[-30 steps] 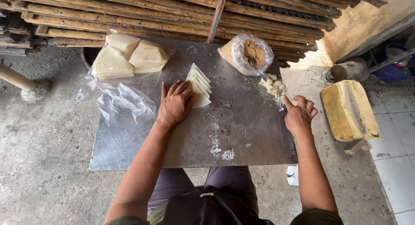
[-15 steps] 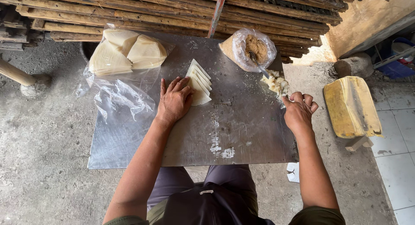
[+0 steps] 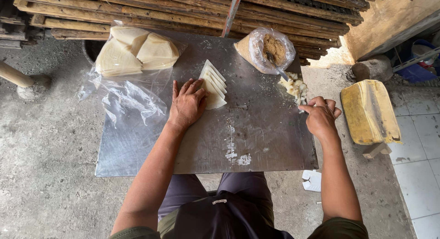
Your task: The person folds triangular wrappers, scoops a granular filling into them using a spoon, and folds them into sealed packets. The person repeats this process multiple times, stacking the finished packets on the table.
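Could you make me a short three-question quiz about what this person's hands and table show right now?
1. True or false: the left hand lies flat against the fanned stack of white wrappers.
2. The right hand is nearest which? A) yellow canister B) pile of pale chopped pieces C) bag of brown filling
3. What surface do both hands work on?

Key: 1 true; 2 B; 3 a metal sheet.

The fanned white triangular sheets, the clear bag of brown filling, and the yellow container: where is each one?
fanned white triangular sheets (image 3: 214,85), head view, middle sheet.
clear bag of brown filling (image 3: 270,48), head view, brown contents.
yellow container (image 3: 369,111), head view, top face.
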